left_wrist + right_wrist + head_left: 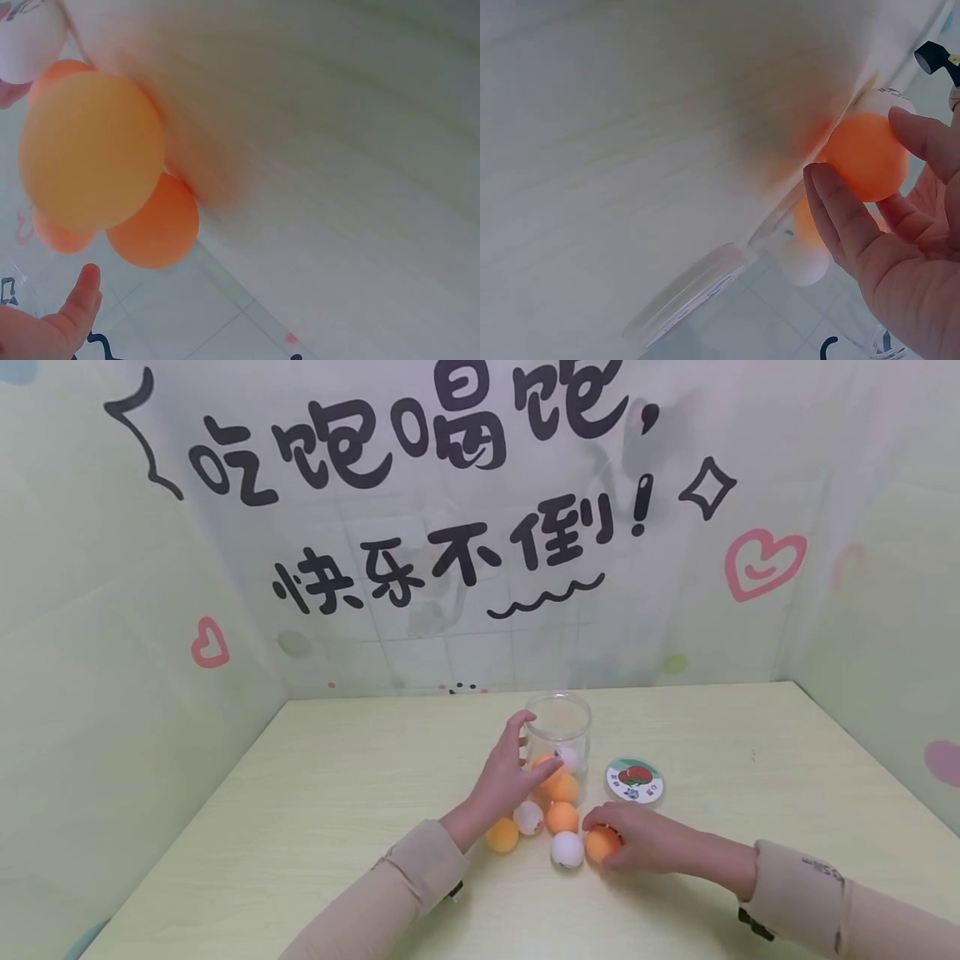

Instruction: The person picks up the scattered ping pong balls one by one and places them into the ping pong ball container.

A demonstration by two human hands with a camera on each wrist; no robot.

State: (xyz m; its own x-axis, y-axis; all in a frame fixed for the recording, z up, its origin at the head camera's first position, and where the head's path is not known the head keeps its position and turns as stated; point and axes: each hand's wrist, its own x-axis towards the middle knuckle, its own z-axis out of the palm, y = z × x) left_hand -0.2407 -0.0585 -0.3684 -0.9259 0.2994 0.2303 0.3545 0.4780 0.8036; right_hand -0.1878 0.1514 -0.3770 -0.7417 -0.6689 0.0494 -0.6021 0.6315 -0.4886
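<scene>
A clear jar (558, 718) with orange and white table tennis balls inside stands upright on the table. My left hand (510, 777) grips it from the left, fingers along its far side and thumb across the front. In front of the jar lie a yellow-orange ball (502, 835), a white ball (528, 818), an orange ball (562, 817) and a second white ball (567, 850). My right hand (645, 839) pinches another orange ball (866, 157) between thumb and fingers, to the right of that second white ball. Loose balls hide much of the jar in the left wrist view.
A round lid (635, 780) with a printed red picture lies flat to the right of the jar. The pale wooden table (337, 793) ends at a printed cloth backdrop (450, 643), with cloth walls on both sides.
</scene>
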